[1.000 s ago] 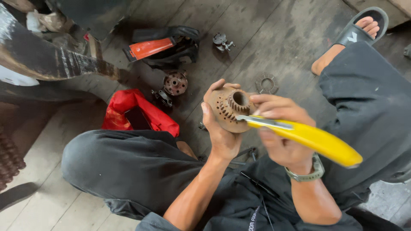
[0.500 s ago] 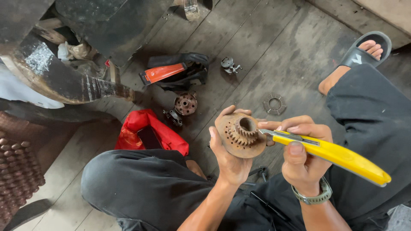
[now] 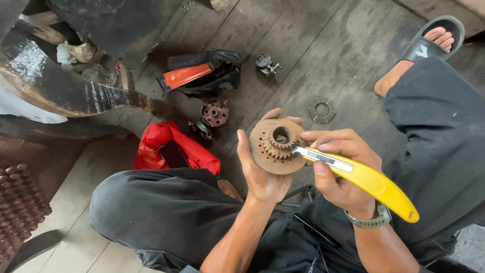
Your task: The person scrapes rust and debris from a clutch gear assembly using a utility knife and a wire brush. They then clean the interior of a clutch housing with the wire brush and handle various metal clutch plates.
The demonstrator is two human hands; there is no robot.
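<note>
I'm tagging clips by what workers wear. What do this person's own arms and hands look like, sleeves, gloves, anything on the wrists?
Both forearms are bare, with no sleeves in view. The left hand and right hand wear no gloves, and no rings show. A grey-green wristwatch with a ridged band circles the right wrist. The left wrist carries nothing.

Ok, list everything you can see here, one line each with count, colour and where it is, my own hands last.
rusty gear disc: one, brown, held up at centre.
utility knife: one, yellow handle, tip against the gear disc.
red cloth: one, red, on the floor beside the left knee.
round hub part: one, rusty brown, floor above the cloth.
orange-handled tool: one, orange and black, on the floor at upper centre.
metal ring: one, grey, floor right of the disc.
small metal fitting: one, grey, upper floor.
sandal: one, black, on the foot at top right.
wristwatch: one, grey-green, right wrist.
left hand: cradles the disc.
right hand: grips the knife.
</note>
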